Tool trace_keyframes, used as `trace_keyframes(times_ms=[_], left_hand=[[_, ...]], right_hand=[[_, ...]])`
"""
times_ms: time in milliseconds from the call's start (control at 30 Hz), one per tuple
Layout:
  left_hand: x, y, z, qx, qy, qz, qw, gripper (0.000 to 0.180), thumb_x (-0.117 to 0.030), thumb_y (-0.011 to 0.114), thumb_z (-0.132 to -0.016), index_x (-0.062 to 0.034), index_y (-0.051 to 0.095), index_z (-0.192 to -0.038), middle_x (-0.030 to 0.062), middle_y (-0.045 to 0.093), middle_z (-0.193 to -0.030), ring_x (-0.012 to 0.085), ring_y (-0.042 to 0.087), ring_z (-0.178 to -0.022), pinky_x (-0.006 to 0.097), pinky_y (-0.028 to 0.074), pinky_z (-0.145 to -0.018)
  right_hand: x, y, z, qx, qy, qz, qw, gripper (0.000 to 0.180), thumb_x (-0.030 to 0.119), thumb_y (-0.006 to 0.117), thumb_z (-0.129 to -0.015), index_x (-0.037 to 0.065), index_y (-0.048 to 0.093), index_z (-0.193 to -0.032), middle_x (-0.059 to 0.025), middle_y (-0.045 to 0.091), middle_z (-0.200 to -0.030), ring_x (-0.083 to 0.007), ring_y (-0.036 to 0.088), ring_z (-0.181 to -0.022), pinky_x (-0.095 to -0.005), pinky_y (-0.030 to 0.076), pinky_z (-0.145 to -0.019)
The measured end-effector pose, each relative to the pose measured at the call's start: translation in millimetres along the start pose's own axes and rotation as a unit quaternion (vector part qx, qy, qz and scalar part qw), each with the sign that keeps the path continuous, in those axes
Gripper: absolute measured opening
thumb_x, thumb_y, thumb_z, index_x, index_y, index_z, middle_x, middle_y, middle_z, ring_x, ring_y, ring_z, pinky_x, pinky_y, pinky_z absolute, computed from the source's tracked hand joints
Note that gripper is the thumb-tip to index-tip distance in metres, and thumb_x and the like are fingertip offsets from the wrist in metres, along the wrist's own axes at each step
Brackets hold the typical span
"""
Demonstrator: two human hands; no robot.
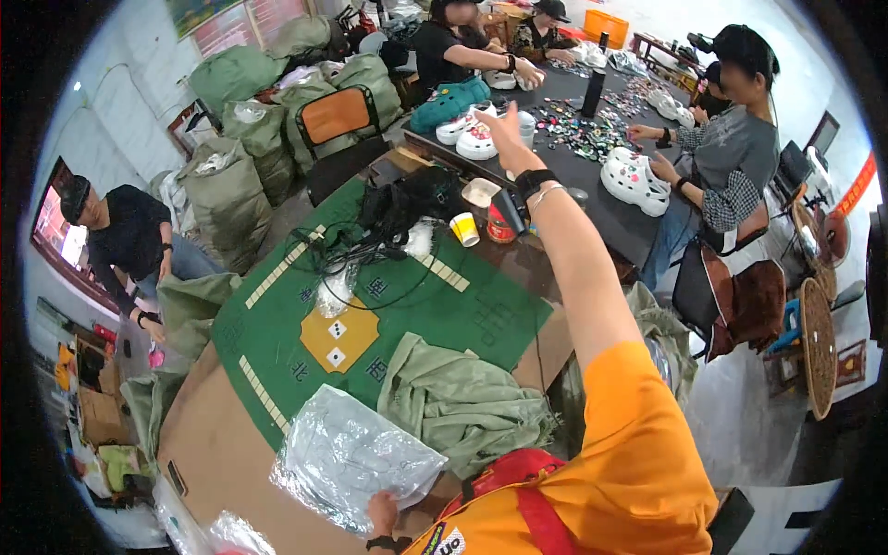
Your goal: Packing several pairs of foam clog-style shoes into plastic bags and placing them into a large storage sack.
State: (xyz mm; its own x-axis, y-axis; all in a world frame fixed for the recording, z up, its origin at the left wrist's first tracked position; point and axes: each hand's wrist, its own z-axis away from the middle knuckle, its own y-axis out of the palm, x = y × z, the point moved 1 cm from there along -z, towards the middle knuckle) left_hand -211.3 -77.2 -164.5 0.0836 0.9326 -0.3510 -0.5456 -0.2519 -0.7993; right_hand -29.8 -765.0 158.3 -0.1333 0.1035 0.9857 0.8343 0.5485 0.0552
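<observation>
At the lower edge, my left hand (382,513) grips the near edge of a see-through plastic bag (356,453), which lies partly over the green mat. My right arm stretches far across to the dark table. There my right hand (507,143) is open, fingers extended, beside a pair of white clogs (475,142) with colourful charms. Whether the fingers touch the clogs, I cannot tell. Behind that pair lies a teal clog (448,105). A crumpled green woven sack (462,393) rests between my arms.
The green mat (277,333) carries black cables (365,254). Near it stand a yellow paper cup (464,229) and a red tin (500,225). Across the dark table (555,166), people work among scattered charms (583,129) and white clogs (635,182). Stuffed sacks (227,190) stand left; another person bends there.
</observation>
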Motion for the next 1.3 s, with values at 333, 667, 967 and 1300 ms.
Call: trace_keyframes(times_ms=[333,667,967,1300], left_hand=[[4.5,-9.3,-8.5,0.080,-0.055,-0.024,0.995,0.033,-0.031,0.064,-0.063,-0.0115,0.062,-0.089,0.0107,0.061,-0.091,0.0274,0.056,-0.090,0.039,0.043,-0.075],[23.3,10.9,-13.2,0.023,-0.003,0.051,0.998,0.026,-0.022,0.060,-0.066,-0.0069,0.061,-0.086,0.0161,0.060,-0.079,0.0331,0.056,-0.080,0.040,0.044,-0.070],[16.4,5.2,-7.5,0.030,-0.043,0.047,0.998,0.027,-0.023,0.052,-0.073,-0.0072,0.062,-0.092,0.0188,0.060,-0.083,0.0346,0.056,-0.080,0.041,0.044,-0.070],[-8.9,-14.0,0.5,0.027,-0.034,0.068,0.997,0.027,-0.024,0.050,-0.074,-0.0052,0.061,-0.089,0.0201,0.059,-0.085,0.0349,0.055,-0.083,0.041,0.043,-0.071]], right_hand=[[-10.7,-19.8,9.3,0.314,-0.125,0.124,0.933,0.054,0.023,0.058,-0.078,0.011,0.033,-0.125,-0.0117,0.035,-0.126,-0.0262,0.035,-0.116,-0.0437,0.037,-0.087],[-60.9,31.0,-18.3,0.027,-0.090,0.148,0.985,0.085,0.020,0.063,-0.064,0.007,0.015,-0.132,-0.0248,0.021,-0.131,-0.0339,0.020,-0.123,-0.0367,0.020,-0.100],[-78.4,52.0,37.1,0.297,-0.025,0.404,0.865,0.079,0.035,0.064,-0.069,0.007,0.024,-0.131,-0.0209,0.031,-0.128,-0.0297,0.034,-0.116,-0.0344,0.031,-0.094],[-121.6,34.7,72.9,0.377,0.182,0.208,0.884,0.064,0.026,0.063,-0.071,0.011,0.033,-0.126,-0.0034,0.050,-0.102,-0.0157,0.051,-0.082,-0.0416,0.043,-0.070]])
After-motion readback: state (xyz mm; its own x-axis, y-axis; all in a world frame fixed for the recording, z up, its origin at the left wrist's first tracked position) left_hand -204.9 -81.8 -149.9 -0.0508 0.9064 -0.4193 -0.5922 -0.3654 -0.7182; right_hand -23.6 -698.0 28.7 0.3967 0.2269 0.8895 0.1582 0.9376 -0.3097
